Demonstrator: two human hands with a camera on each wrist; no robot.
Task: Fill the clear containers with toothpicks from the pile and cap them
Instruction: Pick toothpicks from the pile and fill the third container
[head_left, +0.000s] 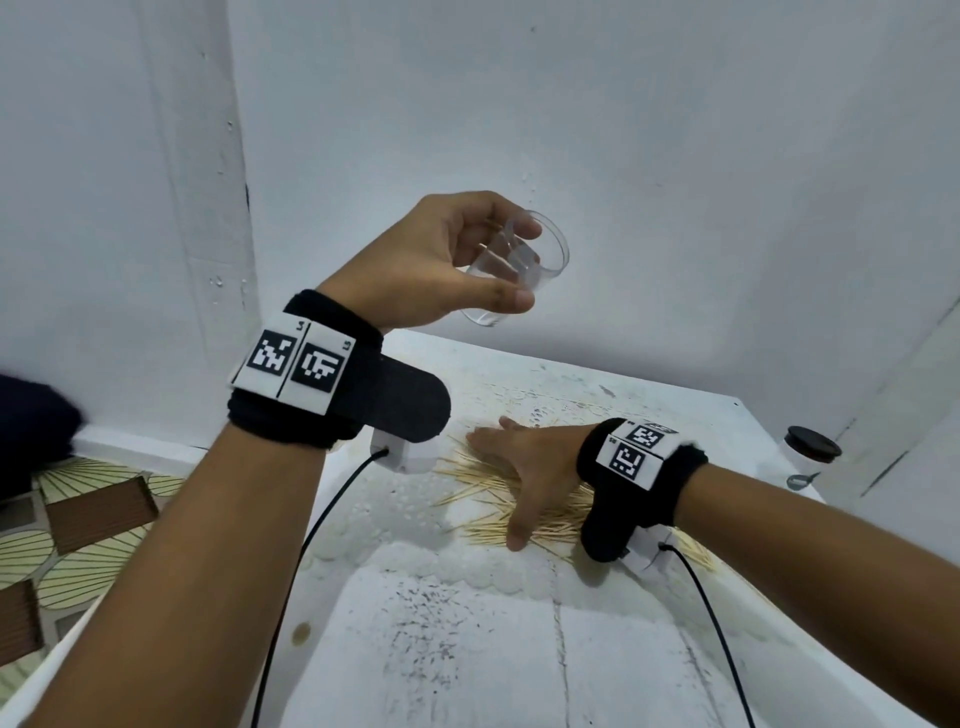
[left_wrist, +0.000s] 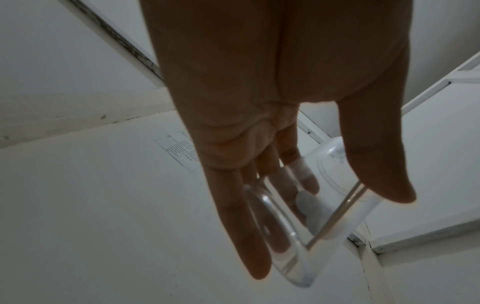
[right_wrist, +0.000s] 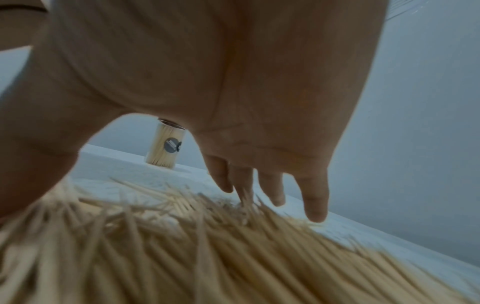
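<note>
My left hand (head_left: 521, 266) grips a clear container (head_left: 545, 260) by its side, raised well above the table and tilted, mouth toward the upper right. In the left wrist view the container (left_wrist: 337, 205) sits between my thumb and fingers with a single toothpick (left_wrist: 335, 214) inside. My right hand (head_left: 498, 488) lies flat, fingers spread, on the toothpick pile (head_left: 561, 519) on the white table (head_left: 467, 649). From the right wrist, straight fingertips (right_wrist: 315, 214) touch the pile (right_wrist: 233, 257).
A container with a black cap (head_left: 810, 452) stands at the table's far right edge. A container full of toothpicks (right_wrist: 166, 148) stands upright beyond the pile. White walls close in behind. The table's left edge drops to a patterned floor (head_left: 78, 545).
</note>
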